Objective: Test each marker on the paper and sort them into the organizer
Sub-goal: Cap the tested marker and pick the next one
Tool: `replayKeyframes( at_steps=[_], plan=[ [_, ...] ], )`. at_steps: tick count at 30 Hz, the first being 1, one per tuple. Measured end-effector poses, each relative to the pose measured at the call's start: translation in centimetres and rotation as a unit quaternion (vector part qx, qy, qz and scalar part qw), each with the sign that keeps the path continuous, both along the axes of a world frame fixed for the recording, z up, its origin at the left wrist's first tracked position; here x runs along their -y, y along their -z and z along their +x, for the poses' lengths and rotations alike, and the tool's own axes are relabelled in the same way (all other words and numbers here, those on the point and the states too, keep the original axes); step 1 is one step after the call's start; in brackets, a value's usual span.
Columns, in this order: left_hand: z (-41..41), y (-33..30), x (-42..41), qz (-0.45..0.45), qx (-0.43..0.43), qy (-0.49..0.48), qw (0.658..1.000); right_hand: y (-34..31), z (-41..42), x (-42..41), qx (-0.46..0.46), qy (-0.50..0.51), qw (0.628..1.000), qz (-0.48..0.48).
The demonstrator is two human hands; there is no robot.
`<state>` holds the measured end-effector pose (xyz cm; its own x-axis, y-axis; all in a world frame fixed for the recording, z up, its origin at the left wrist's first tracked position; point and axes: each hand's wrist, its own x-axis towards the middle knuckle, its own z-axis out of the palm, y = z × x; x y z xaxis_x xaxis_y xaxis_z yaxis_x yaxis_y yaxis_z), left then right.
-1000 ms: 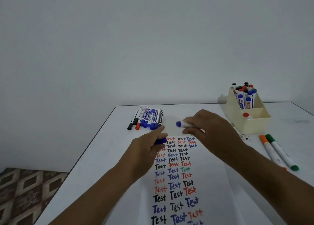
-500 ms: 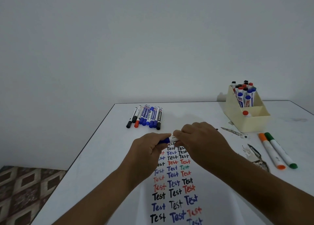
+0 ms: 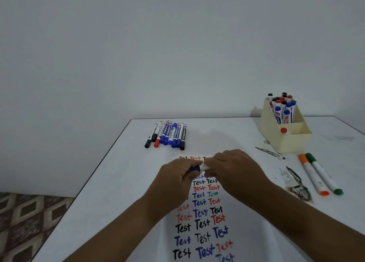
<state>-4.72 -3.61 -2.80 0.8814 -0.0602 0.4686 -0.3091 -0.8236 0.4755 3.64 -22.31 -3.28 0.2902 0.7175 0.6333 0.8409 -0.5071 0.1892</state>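
Cream organizer (image 3: pixel 276 135); orange marker (image 3: pixel 313 174), green marker (image 3: pixel 324 172); brown diamond-patterned floor (image 3: pixel 25 218).

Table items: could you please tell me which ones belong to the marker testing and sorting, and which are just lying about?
Job:
- blue marker, held by left hand and right hand
- paper
- marker row
- organizer

Lying about:
- scraps

Unsure:
- orange marker, green marker

the counter (image 3: pixel 110 182) is looking smooth and matt white, its coating flaking off in rough dark patches (image 3: pixel 296 186) on the right. the paper (image 3: pixel 205 218) is lying matt and inked. the organizer (image 3: pixel 284 141) is showing smooth cream plastic, and the markers (image 3: pixel 167 134) are shining as glossy plastic.
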Motion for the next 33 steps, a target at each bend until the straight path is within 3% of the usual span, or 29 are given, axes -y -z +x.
replayKeyframes(
  at_steps=[2,4,5,7,9,11,13,14,24,30,33],
  plan=[
    [0.1,-0.3,-0.3,-0.014,-0.057,0.026,0.998,-0.9,0.5,0.6,0.003,0.033,0.999,-0.023],
    [0.4,-0.5,-1.0,-0.039,-0.117,0.043,0.991,-2.0,1.2,1.4,-0.001,0.091,0.996,0.013],
    [0.7,-0.4,-1.5,-0.026,-0.129,0.038,0.991,-2.7,1.3,1.8,-0.034,0.114,0.991,0.062],
    [1.2,0.1,-2.5,0.054,-0.141,0.012,0.989,-4.1,1.2,2.5,-0.19,0.111,0.956,0.195],
    [1.6,1.0,-3.3,0.127,-0.164,-0.002,0.978,-4.5,1.3,2.9,-0.354,0.061,0.863,0.356],
    [1.9,1.9,-3.5,0.171,-0.194,0.0,0.966,-4.4,1.7,2.9,-0.479,0.014,0.741,0.471],
    [2.0,2.5,-3.6,0.197,-0.227,0.004,0.954,-3.7,2.1,2.6,-0.57,-0.015,0.63,0.527],
    [2.1,2.7,-3.6,0.206,-0.237,0.006,0.949,-3.0,2.2,2.5,-0.589,-0.011,0.609,0.531],
    [2.3,3.3,-3.6,0.25,-0.241,0.021,0.938,1.3,2.5,1.7,-0.573,0.096,0.717,0.385],
    [2.5,3.5,-3.8,0.251,-0.244,0.023,0.936,1.8,2.5,1.7,-0.538,0.108,0.762,0.344],
    [2.5,3.6,-3.9,0.253,-0.242,0.024,0.936,1.9,2.5,1.7,-0.539,0.104,0.767,0.332]
  ],
)
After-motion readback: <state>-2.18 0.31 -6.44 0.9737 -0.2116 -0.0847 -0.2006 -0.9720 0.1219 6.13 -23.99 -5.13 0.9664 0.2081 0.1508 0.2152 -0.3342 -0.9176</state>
